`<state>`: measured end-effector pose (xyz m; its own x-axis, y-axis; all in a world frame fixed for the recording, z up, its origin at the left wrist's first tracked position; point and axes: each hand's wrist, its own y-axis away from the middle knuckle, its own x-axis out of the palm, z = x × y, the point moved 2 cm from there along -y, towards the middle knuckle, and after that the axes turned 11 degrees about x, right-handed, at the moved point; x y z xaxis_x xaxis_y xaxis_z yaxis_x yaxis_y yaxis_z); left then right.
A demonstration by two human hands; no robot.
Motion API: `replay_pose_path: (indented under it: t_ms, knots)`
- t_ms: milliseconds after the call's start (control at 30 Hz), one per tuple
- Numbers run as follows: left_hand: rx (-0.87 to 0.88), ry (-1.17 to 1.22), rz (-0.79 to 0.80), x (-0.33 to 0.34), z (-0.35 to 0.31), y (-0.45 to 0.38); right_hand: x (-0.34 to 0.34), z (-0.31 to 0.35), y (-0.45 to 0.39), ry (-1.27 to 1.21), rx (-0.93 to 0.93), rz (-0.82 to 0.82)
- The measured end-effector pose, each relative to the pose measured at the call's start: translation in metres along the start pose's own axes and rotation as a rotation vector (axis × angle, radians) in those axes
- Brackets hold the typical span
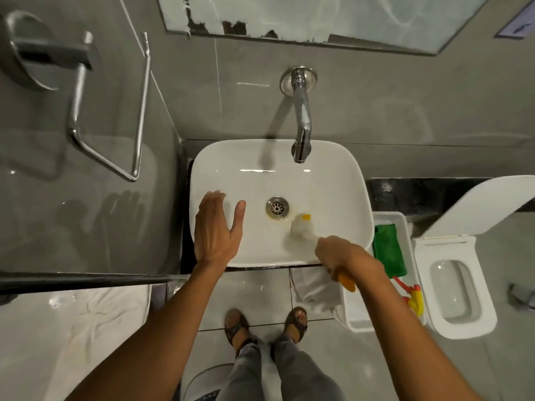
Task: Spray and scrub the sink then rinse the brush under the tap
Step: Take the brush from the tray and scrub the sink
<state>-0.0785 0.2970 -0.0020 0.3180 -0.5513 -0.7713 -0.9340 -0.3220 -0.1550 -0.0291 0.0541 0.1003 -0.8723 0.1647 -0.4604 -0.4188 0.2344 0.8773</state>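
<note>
A white sink (341, 169) sits below me with a metal drain (277, 207) at its middle. A chrome tap (302, 123) comes out of the wall above its far rim; no water runs. My right hand (344, 253) grips an orange-handled brush (301, 225) whose blurred white bristle head rests inside the bowl, right of the drain. The handle end (347, 280) sticks out behind my fist. My left hand (215, 227) hovers flat over the sink's left rim, fingers apart, holding nothing.
A white bin (389, 218) to the right holds a green cloth (388, 250) and a yellow-red spray trigger (414, 299). A toilet (451, 287) stands further right. A chrome towel rail (110, 111) and glass panel stand left. White cloths lie on the floor.
</note>
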Motion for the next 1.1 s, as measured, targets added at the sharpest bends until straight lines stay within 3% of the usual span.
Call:
replay_pose_path:
  t_ms: [167, 333, 400, 500, 667, 867, 1000, 1100]
  knots:
    - [0.026, -0.002, -0.032, -0.001, -0.001, 0.000, 0.045, 0.066, 0.024, 0.004, -0.229, 0.151]
    - [0.041, -0.010, -0.074, 0.001, 0.001, -0.002, 0.016, 0.126, 0.005, 0.048, -0.308, -0.206]
    - [0.029, -0.006, -0.063, 0.002, 0.003, -0.001, -0.015, 0.114, -0.012, 0.057, -0.264, -0.329]
    - [0.027, -0.007, -0.063, 0.003, 0.005, -0.001, -0.055, 0.064, -0.039, -0.008, -0.127, -0.374]
    - [0.021, 0.009, -0.069, 0.004, 0.004, -0.002, -0.048, -0.009, -0.032, -0.042, 0.025, -0.213]
    - [-0.011, 0.026, -0.097, 0.000, 0.001, -0.001, 0.031, 0.024, 0.023, -0.032, -0.106, 0.132]
    - [-0.006, 0.035, -0.109, -0.001, -0.001, -0.001, 0.059, 0.092, 0.031, -0.084, -0.248, 0.117]
    - [-0.011, 0.029, -0.118, -0.002, 0.000, -0.004, 0.055, 0.133, 0.020, -0.086, -0.340, -0.051]
